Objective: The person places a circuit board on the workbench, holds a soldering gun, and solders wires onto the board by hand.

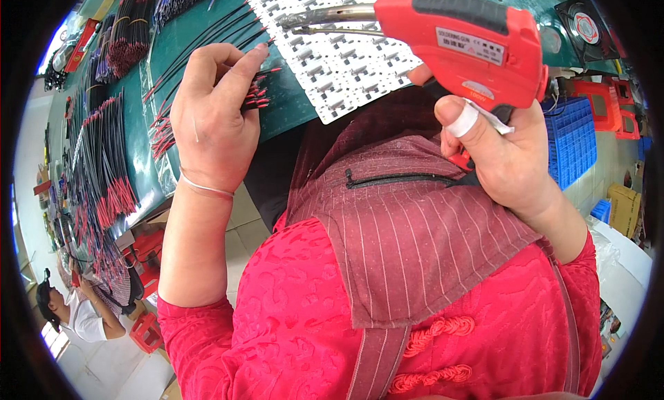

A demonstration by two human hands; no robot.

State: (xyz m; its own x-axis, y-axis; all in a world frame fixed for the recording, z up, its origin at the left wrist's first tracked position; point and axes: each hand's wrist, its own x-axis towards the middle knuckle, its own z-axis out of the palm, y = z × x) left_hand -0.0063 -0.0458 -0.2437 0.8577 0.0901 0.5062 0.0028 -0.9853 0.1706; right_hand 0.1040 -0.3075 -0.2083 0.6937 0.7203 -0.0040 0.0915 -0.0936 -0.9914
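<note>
The right hand (508,154) is closed around the grip of a red soldering gun (460,44), with a forefinger wrapped in white tape (462,120) lying near the trigger. The gun's body sits at the top right of the view, and its two bare metal prongs (325,20) point left, out over a white panel of small circuit boards (346,51) that lies on the green table mat (200,33). The gun's long axis runs nearly level, right to left, so its tip hangs above the panel's upper left part.

The left hand (214,120) is to the left of the panel, curled with fingers together, pinching a small bunch of thin red and black wires (259,92). The wire ends stick out to the right, toward the panel's left edge, and lie just beside it. This hand is the nearer one to the panel's edge; the gun tip is above and to the right of it, a little apart.

Further left on the mat lie many bundles of the same red-tipped black wires (104,165), some on clear plastic sheeting. At the right, off the table, is a blue plastic crate (570,141); its contents cannot be seen. Below the hands is the person's red patterned top and striped maroon apron (415,241). Another person (76,313) sits low at the far left.
</note>
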